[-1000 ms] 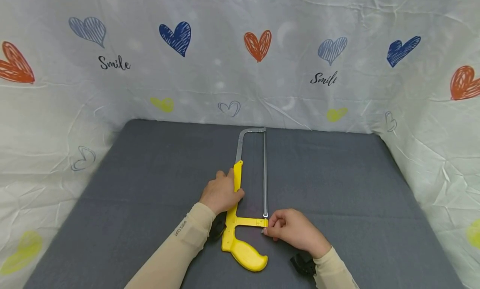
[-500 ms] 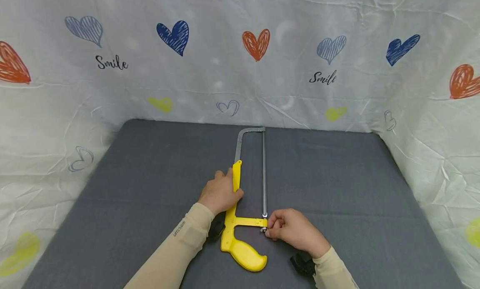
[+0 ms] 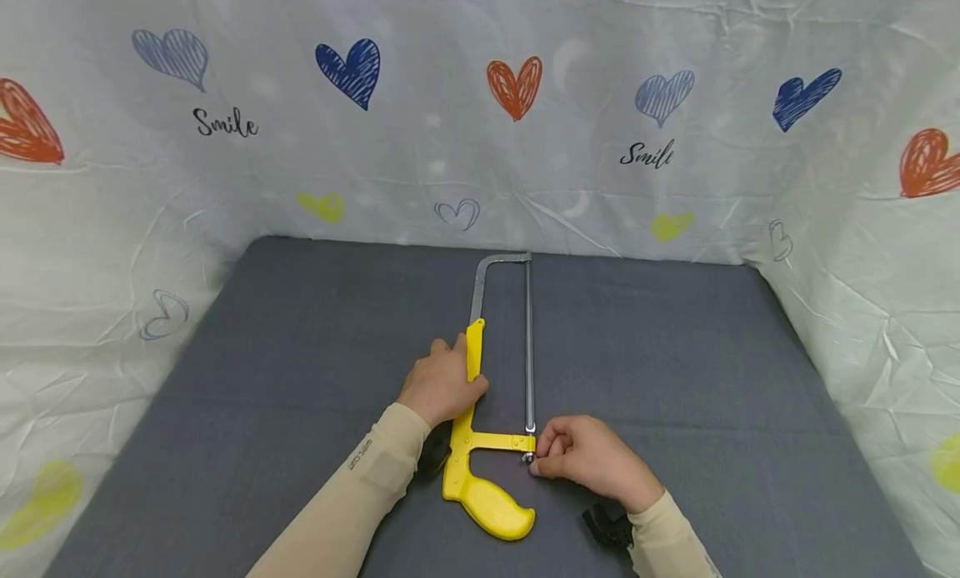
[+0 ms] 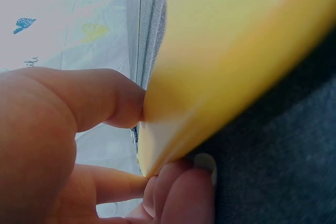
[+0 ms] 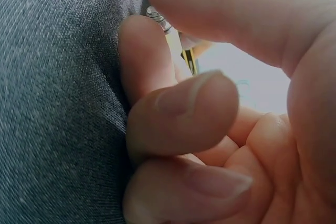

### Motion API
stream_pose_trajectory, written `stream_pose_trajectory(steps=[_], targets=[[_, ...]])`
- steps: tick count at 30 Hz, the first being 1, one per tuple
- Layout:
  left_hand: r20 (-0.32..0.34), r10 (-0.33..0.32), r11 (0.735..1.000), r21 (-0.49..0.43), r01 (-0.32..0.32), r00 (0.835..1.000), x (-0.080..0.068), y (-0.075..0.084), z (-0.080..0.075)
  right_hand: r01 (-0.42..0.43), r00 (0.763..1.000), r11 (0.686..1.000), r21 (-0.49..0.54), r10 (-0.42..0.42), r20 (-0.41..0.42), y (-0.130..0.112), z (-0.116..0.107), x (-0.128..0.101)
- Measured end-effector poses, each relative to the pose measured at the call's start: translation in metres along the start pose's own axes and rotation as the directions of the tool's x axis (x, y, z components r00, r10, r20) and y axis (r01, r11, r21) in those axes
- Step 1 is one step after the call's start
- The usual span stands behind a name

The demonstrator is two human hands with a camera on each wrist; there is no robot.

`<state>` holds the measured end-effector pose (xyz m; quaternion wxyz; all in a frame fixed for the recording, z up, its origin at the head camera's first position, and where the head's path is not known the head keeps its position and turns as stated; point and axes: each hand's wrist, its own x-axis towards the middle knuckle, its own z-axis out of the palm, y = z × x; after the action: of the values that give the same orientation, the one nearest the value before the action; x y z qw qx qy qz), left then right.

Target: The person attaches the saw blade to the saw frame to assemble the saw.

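A hacksaw (image 3: 492, 508) with a yellow handle and back lies on the grey cloth, handle toward me, its blade (image 3: 529, 353) along the right side. My left hand (image 3: 438, 384) grips the yellow back from the left, thumb over the top; in the left wrist view its fingers curl at the yellow edge (image 4: 210, 72). My right hand (image 3: 592, 457) is at the blade's near end. Its thumb and index finger close around the small metal wing nut (image 3: 528, 458) below the yellow crosspiece. In the right wrist view, a threaded screw (image 5: 157, 18) shows between those fingertips, the other fingers curled below.
The grey cloth (image 3: 675, 353) covers the table, bounded by a white curtain (image 3: 420, 161) printed with hearts at the back and sides. The saw's silver front bend (image 3: 502, 258) reaches close to the back edge. A black wrist device (image 3: 606, 526) sits under the right wrist.
The right thumb has shifted slightly right, so more of the wing nut shows than a second ago. The left hand and the hacksaw stay in place.
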<state>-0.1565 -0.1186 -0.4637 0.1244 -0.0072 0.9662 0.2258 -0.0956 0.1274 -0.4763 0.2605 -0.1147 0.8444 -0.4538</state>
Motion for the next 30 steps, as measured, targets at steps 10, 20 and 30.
stream_pose_trajectory(steps=[10,20,30], targets=[[0.009,0.007,1.0,0.011,-0.008,1.0,0.003,0.0,0.002,-0.037,0.992,0.993,-0.11,0.023,-0.127,-0.003,0.011,0.0],[-0.002,0.012,1.0,0.007,-0.012,1.0,0.003,0.001,-0.001,-0.073,0.986,0.987,-0.142,0.05,-0.161,-0.009,0.013,0.004],[-0.004,0.011,1.0,0.003,-0.011,1.0,0.002,0.0,0.0,-0.103,0.983,0.986,-0.128,0.081,-0.167,-0.01,0.014,0.003]])
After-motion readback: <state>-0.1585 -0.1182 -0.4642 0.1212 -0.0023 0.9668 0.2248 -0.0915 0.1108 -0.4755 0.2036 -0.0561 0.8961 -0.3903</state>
